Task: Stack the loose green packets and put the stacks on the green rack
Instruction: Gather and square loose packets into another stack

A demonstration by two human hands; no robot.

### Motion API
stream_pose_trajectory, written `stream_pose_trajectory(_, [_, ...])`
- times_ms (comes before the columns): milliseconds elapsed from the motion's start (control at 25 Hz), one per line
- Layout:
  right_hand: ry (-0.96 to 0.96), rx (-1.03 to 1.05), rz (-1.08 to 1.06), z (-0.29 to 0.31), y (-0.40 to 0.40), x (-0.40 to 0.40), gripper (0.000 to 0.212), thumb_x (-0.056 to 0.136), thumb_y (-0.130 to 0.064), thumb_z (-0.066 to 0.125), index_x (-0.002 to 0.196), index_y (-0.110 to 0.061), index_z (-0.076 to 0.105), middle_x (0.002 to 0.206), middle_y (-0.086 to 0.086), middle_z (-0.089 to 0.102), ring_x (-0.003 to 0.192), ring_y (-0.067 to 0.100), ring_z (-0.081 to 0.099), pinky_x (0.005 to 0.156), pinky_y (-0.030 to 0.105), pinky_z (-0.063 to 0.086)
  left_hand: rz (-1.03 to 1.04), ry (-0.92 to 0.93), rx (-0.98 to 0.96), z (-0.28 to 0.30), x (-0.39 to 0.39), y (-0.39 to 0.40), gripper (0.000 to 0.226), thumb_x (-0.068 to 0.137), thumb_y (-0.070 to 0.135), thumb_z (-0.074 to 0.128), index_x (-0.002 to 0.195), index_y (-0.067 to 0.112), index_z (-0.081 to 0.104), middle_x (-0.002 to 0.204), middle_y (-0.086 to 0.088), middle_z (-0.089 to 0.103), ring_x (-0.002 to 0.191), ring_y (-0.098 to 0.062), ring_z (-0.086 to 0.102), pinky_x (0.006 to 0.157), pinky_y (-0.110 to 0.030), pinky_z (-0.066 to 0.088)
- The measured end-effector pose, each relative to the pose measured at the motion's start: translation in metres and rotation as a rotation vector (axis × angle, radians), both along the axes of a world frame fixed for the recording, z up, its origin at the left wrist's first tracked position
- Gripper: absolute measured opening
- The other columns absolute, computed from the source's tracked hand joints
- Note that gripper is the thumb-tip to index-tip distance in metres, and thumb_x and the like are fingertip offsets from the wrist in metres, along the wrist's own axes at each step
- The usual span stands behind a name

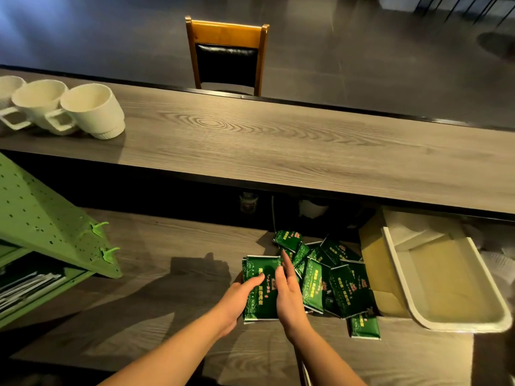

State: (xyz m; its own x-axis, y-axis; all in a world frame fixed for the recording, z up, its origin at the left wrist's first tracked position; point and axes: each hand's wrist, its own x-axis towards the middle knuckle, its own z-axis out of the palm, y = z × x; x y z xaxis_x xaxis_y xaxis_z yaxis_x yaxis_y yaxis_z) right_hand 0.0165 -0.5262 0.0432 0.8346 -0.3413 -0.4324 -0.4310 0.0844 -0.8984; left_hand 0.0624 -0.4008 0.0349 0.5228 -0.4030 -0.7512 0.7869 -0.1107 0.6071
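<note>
1. Stack [262, 291] is held on the lower counter [156, 246], at 6 o'clock in view.
2. Left hand [239, 300]: the stack's left edge is gripped, thumb laid on top.
3. Right hand [288, 295]: fingers are straight and pressed flat against the stack's right edge.
4. Loose packets [338, 277] are heaped just beside the stack, at its 3 o'clock.
5. Rack [41, 227] is noted at the stack's 9 o'clock, well apart.

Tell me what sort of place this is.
Probably a cafe or tea-shop service counter: white cups lined up on the raised bar top, a chair beyond it, and green packets heaped on the lower worktop.
</note>
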Motion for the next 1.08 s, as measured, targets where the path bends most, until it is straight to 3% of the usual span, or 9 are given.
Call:
stream_pose_trajectory(120, [0.066, -0.052, -0.234, -0.020, -0.033, -0.003, 0.044, 0.103, -0.036, 0.041, 0.146, -0.027, 0.039, 0.142, -0.007, 0.043, 0.132, 0.010, 0.039, 0.105, 0.029, 0.034, -0.008, 0.046, 0.055, -0.009, 0.003, -0.007, 0.066, 0.071, 0.059, 0.075, 0.118, 0.014, 0.072, 0.111, -0.004, 0.077, 0.112, -0.023, 0.070, 0.111, -0.044, 0.044])
stream_pose_trajectory(200, [0.168, -0.204, -0.338, -0.035, -0.067, -0.012, 0.044, 0.100, -0.034, 0.048, 0.142, -0.022, 0.045, 0.141, 0.003, 0.051, 0.131, 0.020, 0.047, 0.106, 0.037, 0.040, 0.003, 0.073, 0.038, -0.012, 0.003, -0.015, 0.056, 0.078, 0.053, 0.072, 0.118, 0.014, 0.072, 0.106, -0.003, 0.078, 0.107, -0.022, 0.071, 0.104, -0.038, 0.049])
stream_pose_trajectory(320, [0.331, -0.491, -0.294, -0.054, -0.118, -0.033, 0.049, 0.097, -0.026, 0.058, 0.142, -0.010, 0.046, 0.140, 0.015, 0.053, 0.130, 0.033, 0.048, 0.107, 0.042, 0.039, 0.013, 0.078, 0.037, -0.012, 0.003, -0.027, 0.062, 0.076, 0.055, 0.074, 0.122, 0.015, 0.069, 0.107, -0.003, 0.078, 0.105, -0.021, 0.072, 0.096, -0.034, 0.052])
stream_pose_trajectory(440, [0.417, -0.753, -0.152, -0.073, -0.149, -0.050, 0.065, 0.085, -0.027, 0.074, 0.140, -0.006, 0.046, 0.141, 0.023, 0.049, 0.129, 0.042, 0.044, 0.105, 0.049, 0.038, -0.016, 0.044, 0.085, -0.020, 0.002, -0.036, 0.103, 0.041, 0.080, 0.082, 0.124, 0.021, 0.068, 0.119, 0.000, 0.074, 0.119, -0.022, 0.064, 0.116, -0.044, 0.037])
stream_pose_trajectory(520, [0.482, -0.848, -0.057, -0.088, -0.160, -0.054, 0.075, 0.074, -0.027, 0.084, 0.137, -0.003, 0.050, 0.132, 0.026, 0.054, 0.120, 0.045, 0.049, 0.095, 0.052, 0.044, -0.014, 0.043, 0.095, -0.023, 0.002, -0.041, 0.108, 0.036, 0.083, 0.081, 0.124, 0.022, 0.068, 0.121, 0.000, 0.073, 0.122, -0.022, 0.062, 0.119, -0.047, 0.033])
stream_pose_trajectory(600, [0.467, -0.798, -0.053, -0.090, -0.163, -0.051, 0.074, 0.072, -0.027, 0.086, 0.133, -0.004, 0.051, 0.125, 0.023, 0.060, 0.114, 0.043, 0.055, 0.090, 0.049, 0.048, -0.008, 0.059, 0.112, -0.027, 0.003, -0.043, 0.117, 0.036, 0.086, 0.081, 0.133, 0.022, 0.063, 0.132, -0.001, 0.067, 0.128, -0.023, 0.058, 0.120, -0.048, 0.031])
stream_pose_trajectory(800, [0.394, -0.423, -0.306, -0.064, -0.147, -0.047, 0.043, 0.095, -0.017, 0.062, 0.134, -0.001, 0.052, 0.131, 0.019, 0.060, 0.124, 0.036, 0.054, 0.101, 0.038, 0.041, -0.032, 0.066, 0.163, -0.038, 0.006, -0.038, 0.123, 0.041, 0.089, 0.077, 0.144, 0.026, 0.052, 0.148, -0.001, 0.054, 0.137, -0.024, 0.049, 0.121, -0.050, 0.029])
stream_pose_trajectory(960, [0.250, -0.428, -0.445, -0.024, -0.124, -0.055, 0.037, 0.098, -0.018, 0.057, 0.132, -0.003, 0.056, 0.119, 0.016, 0.065, 0.114, 0.033, 0.060, 0.090, 0.033, 0.046, -0.049, 0.046, 0.161, -0.028, 0.007, -0.035, 0.125, 0.043, 0.089, 0.076, 0.147, 0.026, 0.048, 0.151, -0.001, 0.051, 0.141, -0.023, 0.045, 0.122, -0.048, 0.026])
stream_pose_trajectory(1080, [0.202, -0.433, -0.485, 0.004, -0.109, -0.053, 0.041, 0.098, -0.023, 0.057, 0.134, -0.003, 0.053, 0.114, 0.008, 0.065, 0.100, 0.025, 0.061, 0.087, 0.031, 0.045, -0.053, 0.046, 0.126, -0.018, 0.008, -0.033, 0.116, 0.043, 0.086, 0.078, 0.140, 0.026, 0.057, 0.143, 0.000, 0.059, 0.135, -0.023, 0.051, 0.121, -0.049, 0.029])
